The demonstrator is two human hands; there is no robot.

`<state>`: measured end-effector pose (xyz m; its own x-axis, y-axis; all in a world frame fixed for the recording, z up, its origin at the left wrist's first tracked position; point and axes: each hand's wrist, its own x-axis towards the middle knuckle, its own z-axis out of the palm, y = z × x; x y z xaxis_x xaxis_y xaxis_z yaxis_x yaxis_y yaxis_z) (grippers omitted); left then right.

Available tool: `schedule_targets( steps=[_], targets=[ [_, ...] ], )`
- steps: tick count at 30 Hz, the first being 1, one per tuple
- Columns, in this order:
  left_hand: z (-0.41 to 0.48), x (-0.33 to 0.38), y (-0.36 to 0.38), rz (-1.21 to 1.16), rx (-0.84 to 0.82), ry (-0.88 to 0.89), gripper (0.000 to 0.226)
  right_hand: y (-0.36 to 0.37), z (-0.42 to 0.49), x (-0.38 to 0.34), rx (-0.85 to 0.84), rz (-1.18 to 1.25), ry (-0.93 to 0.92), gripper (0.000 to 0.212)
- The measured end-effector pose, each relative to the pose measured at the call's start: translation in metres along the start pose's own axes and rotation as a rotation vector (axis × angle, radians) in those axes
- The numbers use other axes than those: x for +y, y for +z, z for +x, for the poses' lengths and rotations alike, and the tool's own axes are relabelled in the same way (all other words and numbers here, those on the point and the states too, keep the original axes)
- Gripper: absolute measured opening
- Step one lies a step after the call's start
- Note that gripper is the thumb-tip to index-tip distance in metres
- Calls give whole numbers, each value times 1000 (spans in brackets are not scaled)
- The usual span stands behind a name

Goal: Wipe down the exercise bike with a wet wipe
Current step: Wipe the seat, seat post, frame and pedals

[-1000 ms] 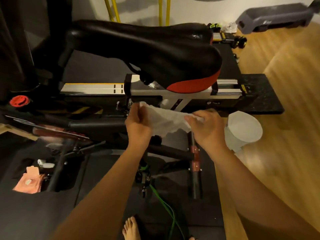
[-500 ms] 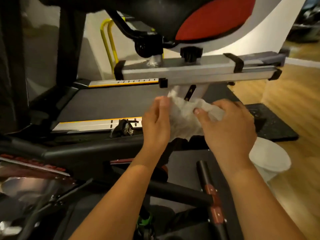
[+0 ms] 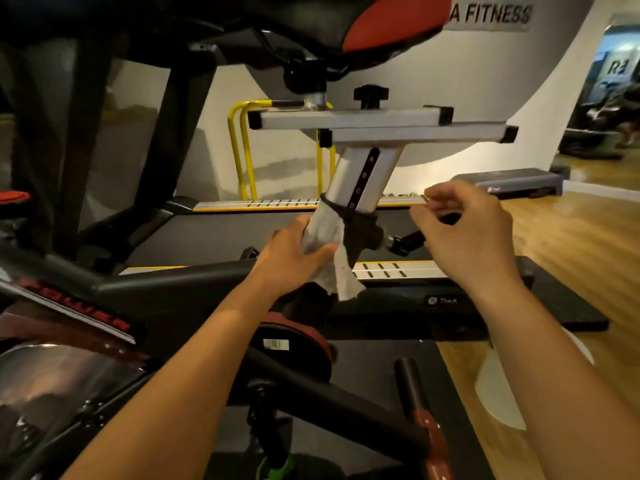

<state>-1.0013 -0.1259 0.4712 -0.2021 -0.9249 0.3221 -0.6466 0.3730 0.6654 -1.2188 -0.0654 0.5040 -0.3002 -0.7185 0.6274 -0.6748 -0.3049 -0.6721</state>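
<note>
The bike's saddle (image 3: 346, 26) fills the top of the view. Under it are a grey rail (image 3: 381, 128) with a black knob (image 3: 370, 95) and the slanted seat post (image 3: 360, 178), lettered A to D. The post drops into a black collar (image 3: 362, 230), and a lever (image 3: 405, 242) sticks out of the collar to the right. A treadmill (image 3: 225, 233) with yellow handrails (image 3: 239, 150) stands just behind the post, so there is little room on the far side. A grey step (image 3: 509, 183) lies on the wood floor (image 3: 571, 244) at the back right. The bike's frame tube (image 3: 173, 285) runs left from the post towards the flywheel cover (image 3: 52, 368). A black mat (image 3: 485, 310) lies at the near right. A white container (image 3: 498, 393) sits on the floor by the mat's right edge, partly hidden behind the right forearm.

The wipe (image 3: 325, 237) is bunched against the left side of the post at the collar, and a loose corner hangs down over the frame. The left hand (image 3: 294, 251) reaches in from below. Its fingers are clenched round the wipe and press it to the post, with the thumb across the front of the cloth. The right hand (image 3: 464, 233) hovers to the right of the post, above the lever and clear of the wipe. Its fingers are loosely curled and released, holding nothing.
</note>
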Motion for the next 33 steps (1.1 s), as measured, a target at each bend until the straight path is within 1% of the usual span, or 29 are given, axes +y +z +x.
schedule_targets(
  steps=[3,5,6,7,8,10,11,12,13,15,16,17,19,20,21,22,24,25,28,30,32,33],
  targets=[
    [-1,4,-3,-37,11,16,25,-6,4,19,-75,111,61,30],
    [3,7,-3,-36,-14,-13,8,-8,3,28,-109,158,88,33],
    [5,11,-3,-63,-40,-32,8,-8,1,31,-103,163,91,35],
    [7,14,-1,-137,-49,-61,15,-8,-3,33,-57,158,84,37],
    [10,17,2,-237,-37,-105,18,-8,-9,32,38,154,59,37],
    [14,20,10,-359,49,-243,11,-4,-26,25,270,172,-93,28],
    [12,24,16,-382,108,-297,11,1,-36,21,332,184,-193,23],
    [9,26,24,-363,175,-282,16,9,-46,17,332,194,-281,20],
    [5,27,32,-325,240,-181,24,19,-56,13,283,209,-340,20],
    [-2,24,44,-221,323,32,35,38,-68,6,132,249,-350,22],
    [-4,23,46,-157,331,57,41,46,-71,4,60,269,-316,25],
    [-6,22,47,-122,323,38,48,53,-73,2,-4,284,-262,30],
    [-11,16,49,-37,325,15,70,65,-71,4,-107,300,-120,42],
    [-15,15,53,31,357,50,83,71,-69,6,-133,301,-56,44],
    [-18,13,58,90,387,83,93,75,-66,9,-139,304,-5,40],
    [-20,14,61,127,417,93,101,79,-63,10,-124,317,34,31],
    [-16,18,64,133,455,90,107,82,-57,13,-60,349,87,9],
    [-13,22,63,114,454,87,109,81,-55,15,-30,362,104,6],
    [-4,30,61,9,449,79,116,69,-51,24,96,355,98,9],
    [-3,34,68,9,444,61,125,58,-51,34,208,305,98,8],
    [-1,35,82,147,512,41,125,51,-51,44,290,268,97,4],
    [-1,34,90,244,562,38,122,50,-51,49,297,261,99,4]
  ],
)
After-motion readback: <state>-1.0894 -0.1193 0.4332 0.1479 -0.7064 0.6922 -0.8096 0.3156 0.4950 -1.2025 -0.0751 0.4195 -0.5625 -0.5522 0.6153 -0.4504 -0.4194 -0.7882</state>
